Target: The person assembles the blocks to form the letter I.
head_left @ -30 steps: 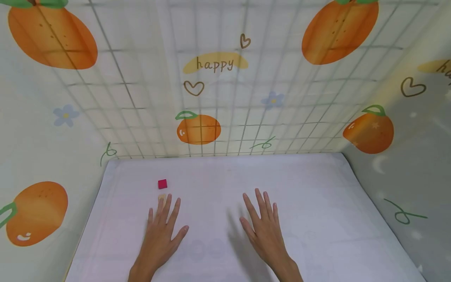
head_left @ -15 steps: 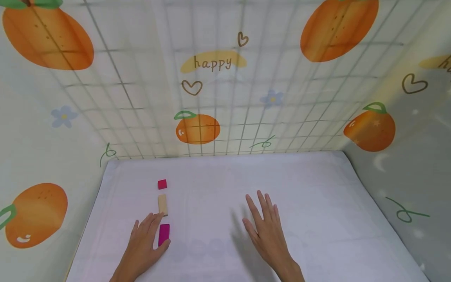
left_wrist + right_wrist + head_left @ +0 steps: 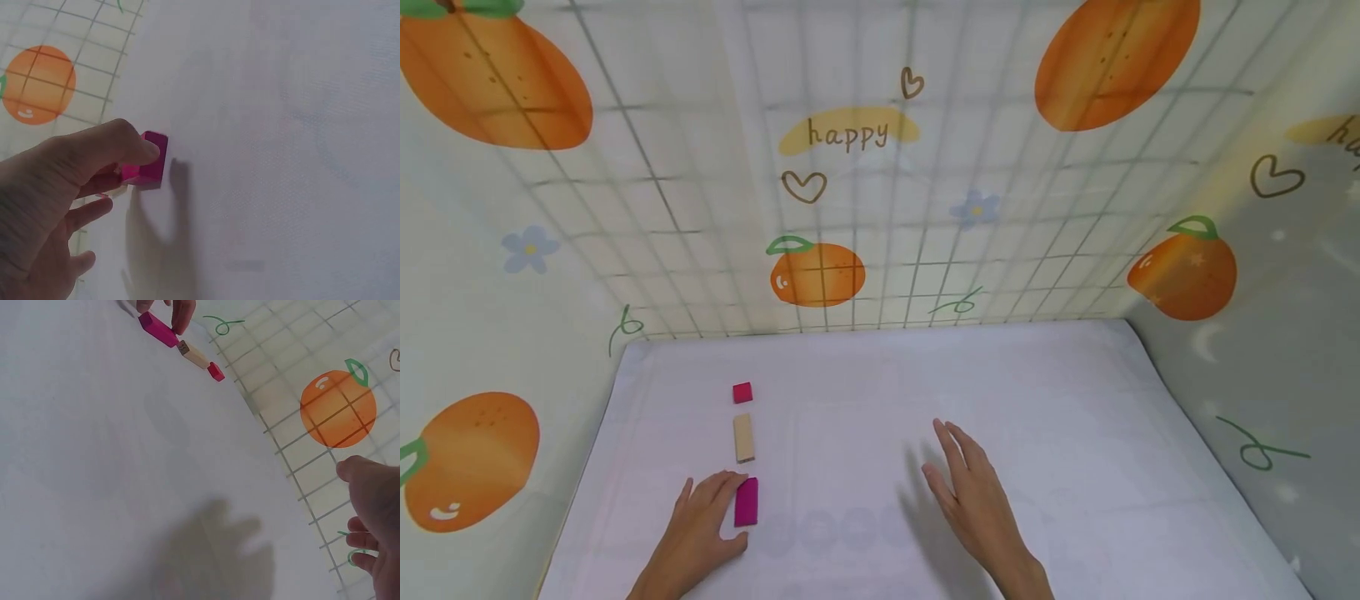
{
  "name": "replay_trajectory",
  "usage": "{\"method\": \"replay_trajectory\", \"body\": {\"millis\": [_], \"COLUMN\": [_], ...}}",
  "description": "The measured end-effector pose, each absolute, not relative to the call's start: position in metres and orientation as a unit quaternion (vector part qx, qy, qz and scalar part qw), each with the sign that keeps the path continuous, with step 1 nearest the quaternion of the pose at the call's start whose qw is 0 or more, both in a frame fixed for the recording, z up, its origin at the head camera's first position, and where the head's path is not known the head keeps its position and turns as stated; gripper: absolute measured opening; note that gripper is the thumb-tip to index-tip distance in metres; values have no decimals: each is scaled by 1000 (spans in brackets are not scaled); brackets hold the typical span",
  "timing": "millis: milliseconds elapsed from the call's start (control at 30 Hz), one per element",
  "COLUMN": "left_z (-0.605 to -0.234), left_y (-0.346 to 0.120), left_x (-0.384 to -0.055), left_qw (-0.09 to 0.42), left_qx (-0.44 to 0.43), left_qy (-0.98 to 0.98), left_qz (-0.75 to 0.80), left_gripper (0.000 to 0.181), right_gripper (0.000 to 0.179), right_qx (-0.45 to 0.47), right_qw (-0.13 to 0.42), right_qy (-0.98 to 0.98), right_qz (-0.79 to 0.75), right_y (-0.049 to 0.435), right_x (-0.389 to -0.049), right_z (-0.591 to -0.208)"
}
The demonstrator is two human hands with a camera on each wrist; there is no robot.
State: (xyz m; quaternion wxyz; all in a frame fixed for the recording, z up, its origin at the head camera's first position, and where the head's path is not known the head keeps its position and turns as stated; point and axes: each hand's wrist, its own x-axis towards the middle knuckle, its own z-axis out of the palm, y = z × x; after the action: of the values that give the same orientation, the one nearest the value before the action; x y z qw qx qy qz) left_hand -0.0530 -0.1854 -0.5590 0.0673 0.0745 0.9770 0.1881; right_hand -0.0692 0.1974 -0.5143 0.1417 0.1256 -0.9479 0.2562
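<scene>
A magenta rectangular block [image 3: 747, 502] lies lengthwise on the white table surface, nearest to me in a row of three. My left hand [image 3: 694, 521] is at its left side, thumb near the close end and index fingertip right at the far corner. In the head view a narrow gap shows between thumb and block. The left wrist view has the thumb [image 3: 122, 140] overlapping the magenta block [image 3: 156, 150]. Beyond it lie a pale wooden block [image 3: 743, 438] and a small red block [image 3: 742, 392]. My right hand [image 3: 977, 500] hovers over the table at right, fingers extended, holding nothing.
The white cloth-covered table [image 3: 850, 392] ends against a back curtain [image 3: 715, 275] printed with oranges and grid lines. Patterned fabric also hangs at the left side [image 3: 467, 333] and right side [image 3: 1285, 333]. The right hand casts a shadow on the cloth.
My left hand has drawn back and left from over the blocks, uncovering the pale and magenta ones, and its thumb has dropped to the magenta block's near end. The right hand has shifted slightly nearer.
</scene>
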Motion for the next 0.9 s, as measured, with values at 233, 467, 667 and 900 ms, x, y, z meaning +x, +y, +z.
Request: {"method": "replay_trajectory", "body": {"millis": [233,467,667,900], "left_z": [-557,-564,-566,-562], "left_y": [-186,-188,-183,-163], "left_x": [-53,-56,-57,-58], "left_qw": [64,50,47,7], "left_qx": [64,72,77,132], "left_qy": [979,979,975,964], "left_qz": [181,186,205,229], "left_gripper": [74,69,66,61], "right_gripper": [62,60,61,61], "right_qx": [118,123,124,121], "right_qw": [145,150,152,148], "right_qy": [-948,-947,-946,-949], "right_qz": [256,256,257,253], "right_y": [203,204,204,204], "right_x": [-69,-69,-69,-69], "right_z": [-517,-518,-519,-520]}}
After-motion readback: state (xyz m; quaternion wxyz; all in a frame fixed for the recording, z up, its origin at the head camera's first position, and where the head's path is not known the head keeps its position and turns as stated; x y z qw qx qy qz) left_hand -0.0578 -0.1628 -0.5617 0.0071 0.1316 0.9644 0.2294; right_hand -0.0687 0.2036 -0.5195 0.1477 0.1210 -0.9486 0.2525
